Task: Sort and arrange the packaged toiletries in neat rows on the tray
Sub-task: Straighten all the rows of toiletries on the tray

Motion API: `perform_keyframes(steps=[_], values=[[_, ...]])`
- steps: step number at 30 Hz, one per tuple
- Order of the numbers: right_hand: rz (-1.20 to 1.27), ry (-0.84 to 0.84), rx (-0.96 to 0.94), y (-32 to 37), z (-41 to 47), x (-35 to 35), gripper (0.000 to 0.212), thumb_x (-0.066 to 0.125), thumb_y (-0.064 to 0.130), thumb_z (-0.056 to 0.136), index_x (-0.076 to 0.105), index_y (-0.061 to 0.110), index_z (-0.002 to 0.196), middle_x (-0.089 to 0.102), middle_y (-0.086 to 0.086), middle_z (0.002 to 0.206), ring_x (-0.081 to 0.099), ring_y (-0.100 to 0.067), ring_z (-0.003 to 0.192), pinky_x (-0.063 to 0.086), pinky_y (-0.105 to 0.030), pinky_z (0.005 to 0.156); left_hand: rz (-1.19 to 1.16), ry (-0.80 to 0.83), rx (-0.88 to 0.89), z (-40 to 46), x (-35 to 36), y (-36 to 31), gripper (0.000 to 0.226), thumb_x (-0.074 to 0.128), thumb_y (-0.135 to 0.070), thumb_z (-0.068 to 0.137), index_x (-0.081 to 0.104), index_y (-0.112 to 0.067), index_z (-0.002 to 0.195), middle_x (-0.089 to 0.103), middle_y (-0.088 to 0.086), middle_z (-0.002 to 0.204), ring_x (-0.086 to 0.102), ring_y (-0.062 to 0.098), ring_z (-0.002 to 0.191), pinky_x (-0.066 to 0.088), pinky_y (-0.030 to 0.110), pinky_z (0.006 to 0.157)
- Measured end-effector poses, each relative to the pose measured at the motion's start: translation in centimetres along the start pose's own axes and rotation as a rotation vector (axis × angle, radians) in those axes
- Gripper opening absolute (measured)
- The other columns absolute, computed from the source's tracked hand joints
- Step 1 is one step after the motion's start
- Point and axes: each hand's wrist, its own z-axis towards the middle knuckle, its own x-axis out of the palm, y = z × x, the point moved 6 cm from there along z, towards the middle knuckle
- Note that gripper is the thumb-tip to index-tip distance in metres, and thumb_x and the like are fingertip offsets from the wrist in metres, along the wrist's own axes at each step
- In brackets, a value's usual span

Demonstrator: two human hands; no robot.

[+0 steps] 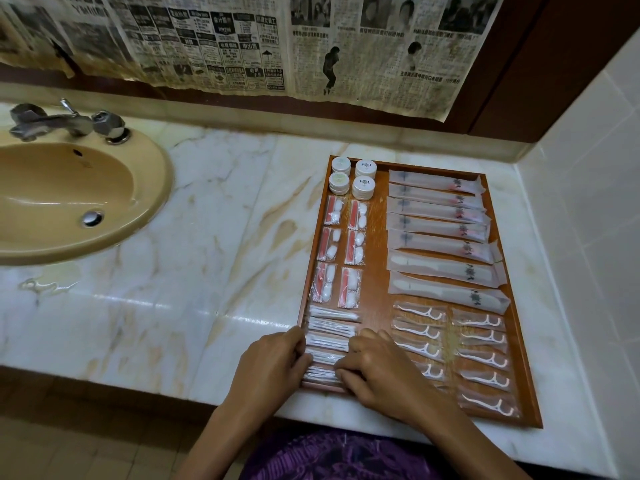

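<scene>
Both hands work at the near left corner of the wooden tray (377, 299), which sits on the marble counter (207, 237) right of the sink (69, 202). Left hand (268, 365) lies at the tray's left rim with fingers curled in against the left ends of the cotton swab packets (329, 336); right hand (377, 370) meets them from the other side, fingertips bent down onto the right ends of the nearest packets, so the stack is squeezed between the two hands. Whether either hand truly pinches a packet I cannot tell. Elsewhere the tray looks sorted: round soaps (353, 180) at the far left, packets of cotton balls (343, 251) in two columns below them, long toothbrush sleeves (440, 233) in a row on the right, floss picks (481, 358) in two columns at the near right. The step in hand seems to be squaring up the swab row, likely among the last of the job. Next calls for a light, even nudge from both sides so the ends line up, without sliding packets over one another or knocking the floss picks just beside the right hand.
</scene>
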Motion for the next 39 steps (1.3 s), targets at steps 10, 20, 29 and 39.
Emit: perform_keyframes(steps=[10,20,29,39], values=[[-0.006,-0.01,0.01,-0.4,-0.8,0.2,0.033,0.037,0.037,0.095,0.059,0.024,0.074,0.041,0.009,0.073,0.038,-0.014,0.079,0.032,-0.032,0.072,0.022,-0.055,-0.054,0.1,0.2,0.1,0.02,0.058,-0.037,0.089,0.044,-0.026,0.079,0.047,-0.01,0.064,0.044,0.009,0.062,0.028,0.021,0.051],[-0.035,-0.077,0.059,-1.5,-0.2,0.3,0.026,0.041,0.036,0.093,0.062,0.022,0.087,0.052,0.005,0.084,0.043,-0.017,0.085,0.025,-0.03,0.072,0.032,-0.131,-0.136,1.9,-0.1,1.0,0.026,0.057,-0.04,0.088,0.047,-0.022,0.074,0.057,-0.004,0.06,0.054,0.015,0.063,0.042,0.031,0.054],[0.046,-0.164,0.15,-2.4,1.3,-1.2,0.031,0.041,0.036,0.093,0.061,0.02,0.11,0.058,0.001,0.098,0.048,-0.019,0.096,0.04,-0.037,0.086,-0.012,-0.192,-0.198,4.2,-0.9,1.3,0.031,0.055,-0.045,0.088,0.05,-0.019,0.072,0.056,-0.005,0.06,0.053,0.014,0.06,0.031,0.026,0.046],[0.083,-0.249,0.198,-3.7,2.8,-3.5,0.032,0.046,0.033,0.096,0.06,0.02,0.121,0.06,0.004,0.112,0.048,-0.014,0.105,0.038,-0.031,0.091,-0.02,-0.205,-0.171,7.1,-1.7,1.1,0.03,0.056,-0.047,0.088,0.055,-0.021,0.073,0.058,-0.006,0.06,0.055,0.011,0.06,0.035,0.025,0.047]])
